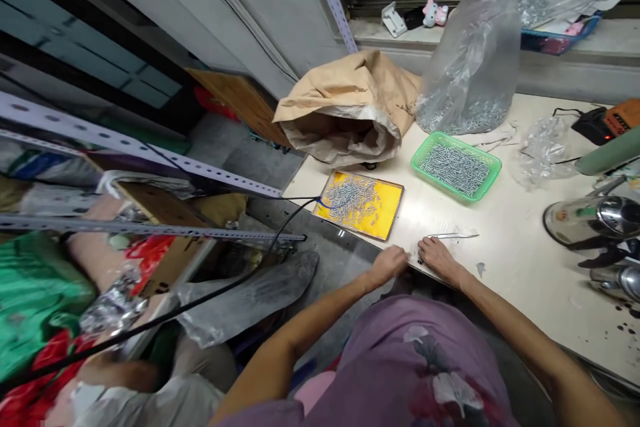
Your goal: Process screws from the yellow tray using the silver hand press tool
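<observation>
My left hand [390, 263] is closed at the table's front edge, its fingertips drawn together; whatever they may pinch is too small to make out. Close beside it, my right hand [436, 256] rests on the tabletop with its fingers curled, and a small dark piece shows by the fingertips. Thin metal tweezers [463, 235] lie just beyond the right hand's knuckles. Ahead and to the left is a yellow-bottomed tray [390, 217] with a heap of small silvery metal pins [353, 197]. A green plastic basket [483, 192] behind holds many similar pins.
An open brown paper sack [345, 90] and a clear plastic bag of metal parts [473, 60] stand at the back. Metal kettles [590, 220] are at right. A black cable [240, 273] crosses at left, where another person's arm [120, 373] shows.
</observation>
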{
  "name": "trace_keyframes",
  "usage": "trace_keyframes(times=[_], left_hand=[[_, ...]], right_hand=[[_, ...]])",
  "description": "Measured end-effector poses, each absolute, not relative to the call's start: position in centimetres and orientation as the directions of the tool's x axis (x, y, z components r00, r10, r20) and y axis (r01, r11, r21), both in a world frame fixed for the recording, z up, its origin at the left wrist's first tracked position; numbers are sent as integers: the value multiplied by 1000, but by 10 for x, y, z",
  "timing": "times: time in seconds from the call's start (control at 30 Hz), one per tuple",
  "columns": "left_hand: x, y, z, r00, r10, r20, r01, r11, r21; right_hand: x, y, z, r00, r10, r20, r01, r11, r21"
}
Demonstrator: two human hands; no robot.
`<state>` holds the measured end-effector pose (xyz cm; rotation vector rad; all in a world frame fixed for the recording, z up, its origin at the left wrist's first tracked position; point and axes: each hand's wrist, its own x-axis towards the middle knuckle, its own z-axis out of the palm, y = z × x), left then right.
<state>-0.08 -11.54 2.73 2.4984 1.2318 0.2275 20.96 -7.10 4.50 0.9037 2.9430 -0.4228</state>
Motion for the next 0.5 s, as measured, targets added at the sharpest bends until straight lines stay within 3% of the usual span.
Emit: trace_keyframes(times=[0.1,0.2,0.3,0.4,0.5], left_hand=[[-37,-90,38,200,977,-73,951,-176,254],[-51,-67,44,-43,987,-155,983,69,168],[-52,-54,43,-104,970,-221,984,132,119],[-53,-49,40,-95,955,-281,988,125,89],[-56,-44,37,-81,946,-314,992,107,66]], right_hand=[[208,-74,39,-807,590,-23,563,757,-332],[210,-60,49,-666,733,134,607,638,-474],[214,-20,77,-369,880,301,670,476,-569],[226,22,112,-67,910,408,766,309,-564],[240,32,127,32,908,418,793,232,-564]])
